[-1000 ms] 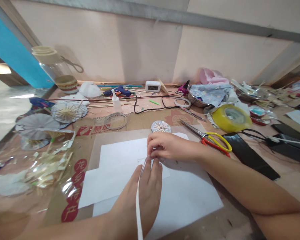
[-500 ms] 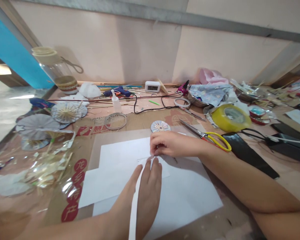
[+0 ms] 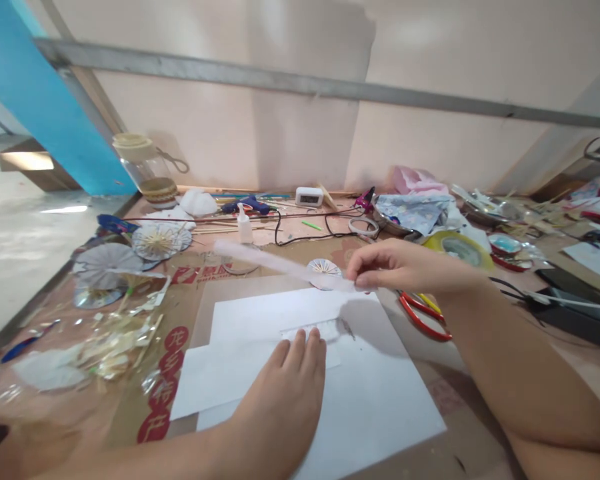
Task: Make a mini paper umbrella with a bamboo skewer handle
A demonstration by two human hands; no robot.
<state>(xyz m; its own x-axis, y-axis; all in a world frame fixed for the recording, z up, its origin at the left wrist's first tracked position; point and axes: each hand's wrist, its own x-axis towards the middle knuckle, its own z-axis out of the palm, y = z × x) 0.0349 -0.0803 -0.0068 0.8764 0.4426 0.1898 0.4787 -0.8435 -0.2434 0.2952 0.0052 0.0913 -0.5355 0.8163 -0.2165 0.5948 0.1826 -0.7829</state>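
Note:
My right hand is raised over the far part of the papers, its fingers pinching one end of a white paper strip. The strip stretches to the left through the air, smeared by motion. My left hand lies flat, fingers stretched out, on the white paper sheets. Under and just beyond its fingertips sits a small clear piece that looks like a ruler, partly hidden. A round folded-paper fan disc with thin sticks lies behind the sheets, partly covered by the strip.
Scissors lie beneath my right wrist, beside yellow tape. Behind stand a glue bottle, a glue gun, a small clock and a drinking bottle. More fan discs and wrapped sticks lie left.
My right hand has lifted up and to the right, carrying the paper strip that lay across my left hand. My left hand stays on the sheets. The view has tilted up slightly.

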